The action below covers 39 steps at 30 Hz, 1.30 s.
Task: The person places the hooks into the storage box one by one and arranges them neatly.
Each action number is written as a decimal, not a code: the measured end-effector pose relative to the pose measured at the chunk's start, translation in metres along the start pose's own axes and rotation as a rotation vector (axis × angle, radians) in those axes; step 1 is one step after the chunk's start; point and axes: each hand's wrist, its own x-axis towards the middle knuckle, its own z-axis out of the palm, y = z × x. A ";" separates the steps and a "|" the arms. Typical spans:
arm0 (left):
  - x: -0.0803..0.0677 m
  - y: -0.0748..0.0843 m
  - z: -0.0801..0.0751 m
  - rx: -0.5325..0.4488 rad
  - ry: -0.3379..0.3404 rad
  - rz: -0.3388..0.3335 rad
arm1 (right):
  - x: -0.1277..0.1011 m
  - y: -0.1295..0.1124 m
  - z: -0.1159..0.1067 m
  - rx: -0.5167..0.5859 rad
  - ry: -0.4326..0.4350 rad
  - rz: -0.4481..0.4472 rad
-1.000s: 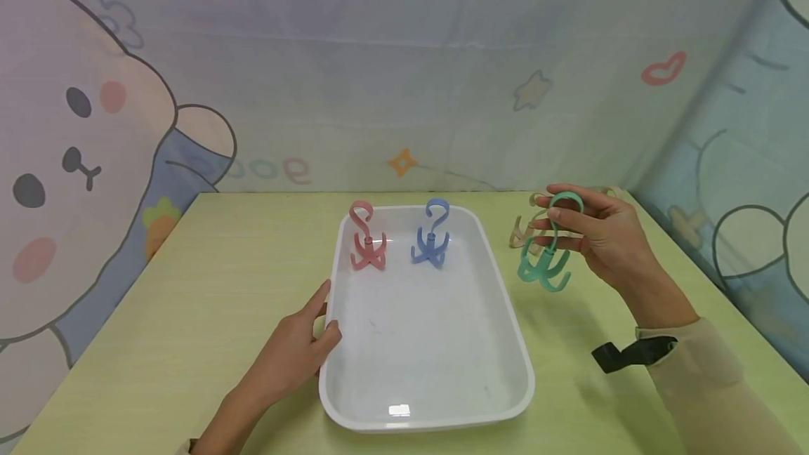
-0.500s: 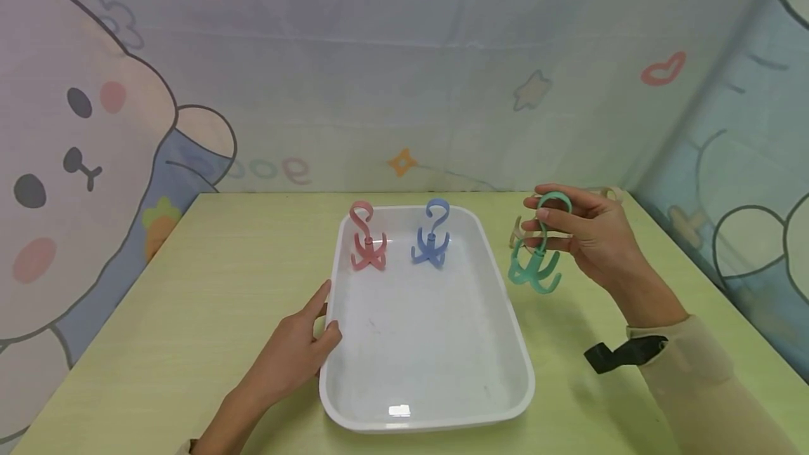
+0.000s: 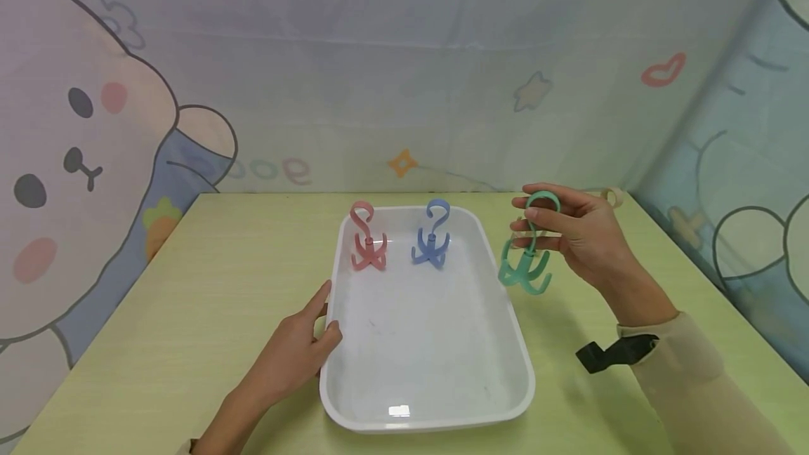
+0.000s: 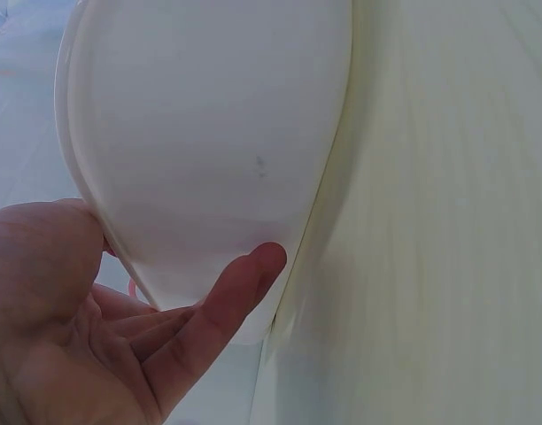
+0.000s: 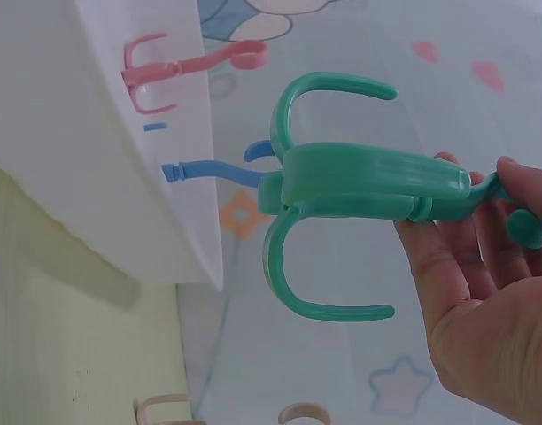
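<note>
Fingers (image 3: 545, 218) of your right hand (image 3: 588, 241) are clamped on the upper stem and top curl of the green hanger (image 3: 523, 272), thumb on one side and the others behind. The hanger is in the air near the far right part of the tray's rim, with its prongs downward; from the head view I cannot tell if a prong touches this rim. In my judgement it is light, stiff plastic, smooth and perhaps a little slippery. The collar below the stem looks like a joint, so the lower part may turn. The slim stem seems the good place for you to take hold, because the prongs are thin and could catch on other things.

Your left hand (image 3: 289, 350) grips the left side of the white tray (image 3: 430, 343), with the thumb at the rim and a finger against the outer wall. At the far end of the tray stand the pink hanger (image 3: 369, 255) and the blue hanger (image 3: 431, 251), apart from each other. Behind your right hand, a beige piece (image 3: 612, 195) shows on the bench (image 3: 259, 251).
</note>
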 end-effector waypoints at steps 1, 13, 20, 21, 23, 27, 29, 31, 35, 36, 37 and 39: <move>0.000 0.000 0.000 -0.002 0.000 0.000 | 0.000 0.000 0.001 0.001 0.000 0.001; -0.001 0.003 -0.001 -0.016 -0.012 -0.002 | 0.005 -0.002 0.011 -0.022 0.017 0.032; 0.000 0.001 0.000 -0.011 -0.007 -0.004 | 0.008 -0.002 0.015 -0.029 0.016 0.048; 0.000 0.001 0.000 -0.013 -0.008 -0.005 | 0.008 -0.002 0.016 -0.030 0.019 0.051; 0.000 0.001 0.000 -0.016 -0.010 -0.007 | 0.009 -0.002 0.018 -0.036 0.027 0.057; 0.000 0.000 0.000 -0.016 -0.012 -0.005 | 0.012 -0.003 0.022 -0.050 0.032 0.062; 0.000 0.000 0.000 -0.016 -0.013 -0.006 | 0.013 -0.003 0.024 -0.056 0.028 0.057; 0.001 0.000 0.000 -0.018 -0.014 -0.009 | 0.014 -0.004 0.025 -0.057 0.022 0.052; 0.000 0.000 -0.001 -0.014 -0.017 -0.016 | 0.016 -0.003 0.028 -0.059 0.015 0.052; 0.000 0.000 -0.001 -0.013 -0.017 -0.017 | 0.016 -0.003 0.028 -0.060 0.015 0.054; 0.000 0.000 -0.001 -0.012 -0.017 -0.017 | 0.017 -0.003 0.029 -0.061 0.015 0.056; 0.000 0.000 -0.001 -0.010 -0.016 -0.016 | 0.018 -0.002 0.031 -0.058 0.018 0.060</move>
